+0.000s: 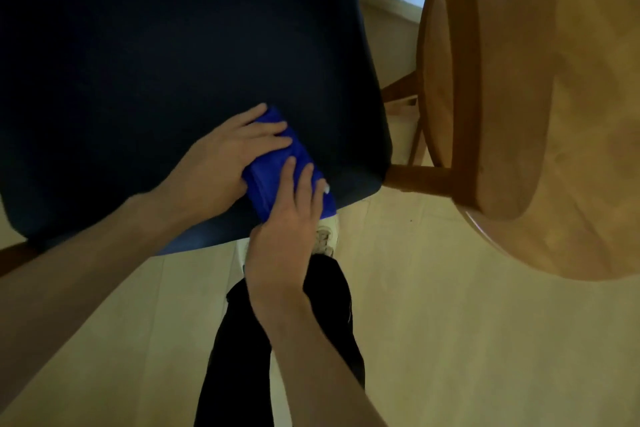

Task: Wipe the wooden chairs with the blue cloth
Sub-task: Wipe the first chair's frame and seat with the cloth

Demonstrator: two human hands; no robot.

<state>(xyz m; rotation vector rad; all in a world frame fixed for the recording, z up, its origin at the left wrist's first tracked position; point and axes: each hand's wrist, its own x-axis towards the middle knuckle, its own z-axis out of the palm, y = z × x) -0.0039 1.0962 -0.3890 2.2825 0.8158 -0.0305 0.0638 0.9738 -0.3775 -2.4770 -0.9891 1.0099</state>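
Note:
A folded blue cloth (277,166) lies on the near right part of a chair's dark padded seat (156,62). My left hand (225,156) lies flat on the cloth's upper end, fingers straight and pointing right. My right hand (291,218) comes from below and rests its straight fingers on the cloth's lower end, near the seat's front edge. Brown wooden rails of the chair (419,178) show at the seat's right side. The part of the cloth under both hands is hidden.
A round wooden table (554,114) fills the right side, its edge close to the chair. Pale wooden floor (450,340) lies below. My leg in dark trousers (239,357) and a light shoe (327,236) stand just in front of the seat.

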